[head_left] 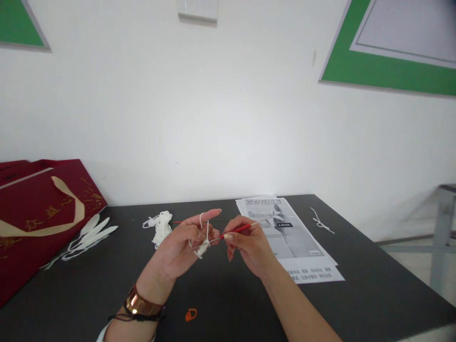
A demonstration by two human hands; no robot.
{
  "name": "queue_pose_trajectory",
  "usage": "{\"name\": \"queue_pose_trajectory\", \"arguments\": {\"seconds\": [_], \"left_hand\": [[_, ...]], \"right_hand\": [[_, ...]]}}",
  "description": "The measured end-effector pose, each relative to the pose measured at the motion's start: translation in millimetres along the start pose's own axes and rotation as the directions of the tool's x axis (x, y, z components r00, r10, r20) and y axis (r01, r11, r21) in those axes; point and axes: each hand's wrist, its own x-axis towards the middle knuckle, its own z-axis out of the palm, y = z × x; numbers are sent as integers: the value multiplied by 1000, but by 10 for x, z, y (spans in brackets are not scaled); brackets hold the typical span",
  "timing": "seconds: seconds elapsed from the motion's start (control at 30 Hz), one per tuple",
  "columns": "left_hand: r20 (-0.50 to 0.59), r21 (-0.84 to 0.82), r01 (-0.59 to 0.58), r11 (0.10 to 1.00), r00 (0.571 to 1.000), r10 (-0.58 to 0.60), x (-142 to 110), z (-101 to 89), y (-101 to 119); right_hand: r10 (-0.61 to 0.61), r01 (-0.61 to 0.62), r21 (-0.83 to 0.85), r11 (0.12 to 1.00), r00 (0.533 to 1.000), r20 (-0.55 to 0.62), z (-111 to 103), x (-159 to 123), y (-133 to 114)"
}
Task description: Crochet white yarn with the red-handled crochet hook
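My left hand pinches a small piece of white crochet work, its index finger stretched out with white yarn looped round it. Between the thumb and fingers of my right hand is a red-handled crochet hook; its thin metal shaft reaches into the white work. Behind my left hand lies a loose bundle of white yarn. An orange stitch marker rests on the table in front of my hands.
Printed sheets lie on the black table beyond my right hand. A short piece of white cord is farther right. At left, a dark red gift bag stands beside white leaf-shaped crochet pieces. A white wall rises behind.
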Motion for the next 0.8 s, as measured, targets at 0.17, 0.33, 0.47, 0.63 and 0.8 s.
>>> {"name": "queue_pose_trajectory", "arguments": {"seconds": [0.17, 0.33, 0.47, 0.63, 0.8], "left_hand": [[-9, 177, -80, 981, 997, 83, -19, -22, 29], [41, 145, -15, 989, 999, 9, 0, -36, 3], [90, 61, 60, 996, 994, -66, 19, -33, -21], [162, 42, 105, 994, 981, -111, 26, 2, -60], [200, 37, 101, 994, 974, -106, 18, 1, -66]], "right_hand": [[-42, 42, -26, 999, 999, -11, -18, 3, 9], [5, -5, -7, 1000, 1000, 3, -28, -2, 13], [-4, 6, -54, 999, 999, 47, -54, -13, -28], [21, -10, -119, 993, 995, 96, -79, -24, -52], [28, -25, -40, 999, 996, 82, -59, -16, -21]]}}
